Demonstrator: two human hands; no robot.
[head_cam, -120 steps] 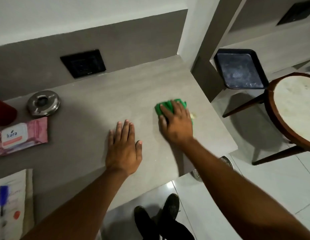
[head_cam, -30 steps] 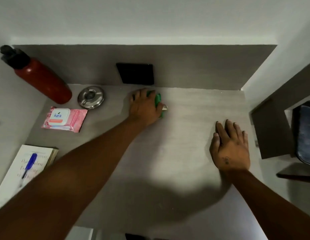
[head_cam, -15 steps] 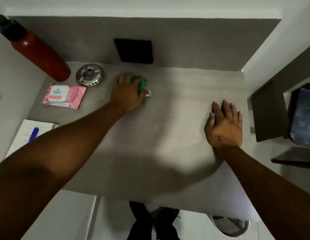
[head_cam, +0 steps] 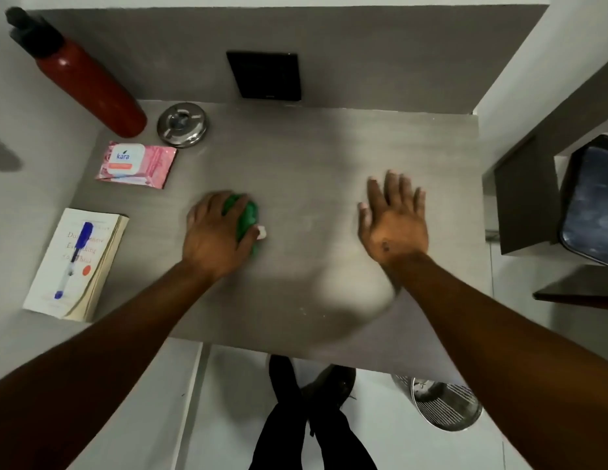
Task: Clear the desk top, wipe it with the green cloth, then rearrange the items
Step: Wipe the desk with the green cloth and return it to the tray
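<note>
The left hand [head_cam: 216,237] is curled over the bunched green cloth [head_cam: 248,217], pressing it to the desk [head_cam: 312,157] near the middle-left; a small white tag or scrap [head_cam: 262,232] pokes out beside the thumb. The right hand [head_cam: 392,220] is spread, fingers apart, over the right half of the desk; whether the palm bears on the surface or hovers just above it cannot be told.

Left of the cloth, the cleared items crowd the desk's left side: a pink wipes pack [head_cam: 136,164], a steel ashtray [head_cam: 182,125], a red bottle [head_cam: 89,84] standing in the back corner, and a book [head_cam: 75,266] with a blue pen [head_cam: 73,257] lying loose on its cover.

The main risk, as I judge it, is a leftward stroke running into these. The wipes pack is nearest and light, so it would slide. The bottle is tall and could topple if knocked. The pen could roll off the book if the book is bumped. The book looks close to the front edge, so a shove could tip it off. The ground under these items may also go unwiped. Pale specks [head_cam: 306,312] near the front edge could be swept onto the floor.
</note>
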